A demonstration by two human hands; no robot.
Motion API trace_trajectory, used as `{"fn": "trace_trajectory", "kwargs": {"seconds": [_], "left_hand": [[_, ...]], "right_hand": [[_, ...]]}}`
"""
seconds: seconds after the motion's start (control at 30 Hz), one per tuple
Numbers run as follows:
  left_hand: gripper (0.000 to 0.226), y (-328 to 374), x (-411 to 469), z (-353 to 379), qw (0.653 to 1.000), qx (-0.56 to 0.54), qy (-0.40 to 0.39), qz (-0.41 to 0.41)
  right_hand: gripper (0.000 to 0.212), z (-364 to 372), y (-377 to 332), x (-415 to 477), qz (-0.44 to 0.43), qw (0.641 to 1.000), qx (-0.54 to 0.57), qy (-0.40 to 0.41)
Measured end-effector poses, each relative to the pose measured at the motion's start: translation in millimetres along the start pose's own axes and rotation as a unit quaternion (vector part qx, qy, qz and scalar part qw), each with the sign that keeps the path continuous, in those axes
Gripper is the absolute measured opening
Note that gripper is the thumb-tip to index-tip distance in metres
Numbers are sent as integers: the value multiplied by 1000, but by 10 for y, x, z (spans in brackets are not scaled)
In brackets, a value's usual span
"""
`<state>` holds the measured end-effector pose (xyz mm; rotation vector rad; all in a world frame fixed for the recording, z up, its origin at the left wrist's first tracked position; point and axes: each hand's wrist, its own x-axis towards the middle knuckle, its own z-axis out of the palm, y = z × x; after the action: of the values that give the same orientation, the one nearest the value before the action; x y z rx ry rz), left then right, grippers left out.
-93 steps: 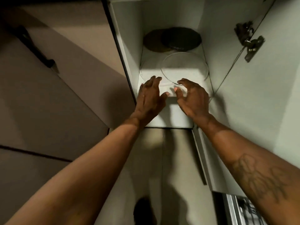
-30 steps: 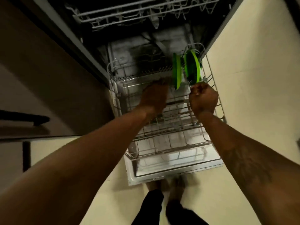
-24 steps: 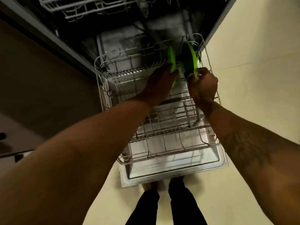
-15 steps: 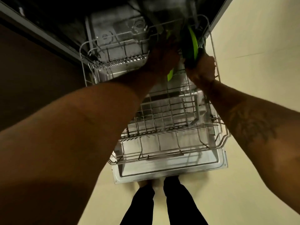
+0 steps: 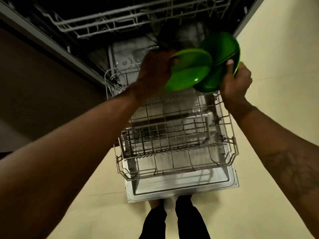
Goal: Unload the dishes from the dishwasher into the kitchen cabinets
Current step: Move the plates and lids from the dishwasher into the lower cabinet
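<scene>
- Left hand (image 5: pixel 154 70): curled round the left rim of one green plate (image 5: pixel 189 70), gripping it; fingers mostly hidden behind the plate.
- Right hand (image 5: pixel 235 83): clasped on the right rim of a second green plate (image 5: pixel 222 52), thumb (image 5: pixel 230 62) laid across its face.
- Position of plates: both were held in the air above the rear of the lower rack (image 5: pixel 174 140), tilted. The first plate overlapped the front of the second. Whether the two touched could not be told.
- Lower rack: pulled out over the open dishwasher door (image 5: pixel 183 188).
- Upper rack (image 5: pixel 120 19): sat in the machine, above and behind the hands.
- Person's legs (image 5: pixel 172 221): stood at the door's front edge on a pale floor (image 5: pixel 276 49).
- Step in hand, as judged: carrying both plates out of the dishwasher toward a cabinet, which was not in view.
- Handling notes: the rims were likely smooth and possibly wet, so each plate wanted a firm pinch.
- Either part the plates or nest them on purpose, rather than let the edges knock.
- Raise them free of the rack tines, but below the upper rack.
- Turn away with care for the open door at shin height.
</scene>
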<state>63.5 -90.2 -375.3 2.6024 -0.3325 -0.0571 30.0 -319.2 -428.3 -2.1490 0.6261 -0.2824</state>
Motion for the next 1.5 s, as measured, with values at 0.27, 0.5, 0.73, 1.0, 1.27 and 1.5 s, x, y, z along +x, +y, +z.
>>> {"fn": "trace_trajectory", "kwargs": {"seconds": [0.27,0.5,0.73,1.0,1.27,1.5], "left_hand": [[17,-231,-660,-261,881,-330,62,-332],[25,25,-1087,-508,827,-392,48,-400],[28,222,-1591,-543,707,-547,-26,-448],[33,168,-2114,-401,710,-529,9,-464],[11,151,-3093,-368,695,-539,26,-476],[11,-182,-3993,-586,630,-570,49,-526]], "right_hand": [[55,-341,-386,-558,124,967,210,-73],[48,-418,-700,-1161,189,932,301,-75],[54,-514,-759,-1627,198,920,304,-146],[24,-524,-505,-2159,224,917,280,-174],[24,-711,-394,-3070,229,935,215,-164],[23,-553,-396,-3897,228,933,168,-220]]}}
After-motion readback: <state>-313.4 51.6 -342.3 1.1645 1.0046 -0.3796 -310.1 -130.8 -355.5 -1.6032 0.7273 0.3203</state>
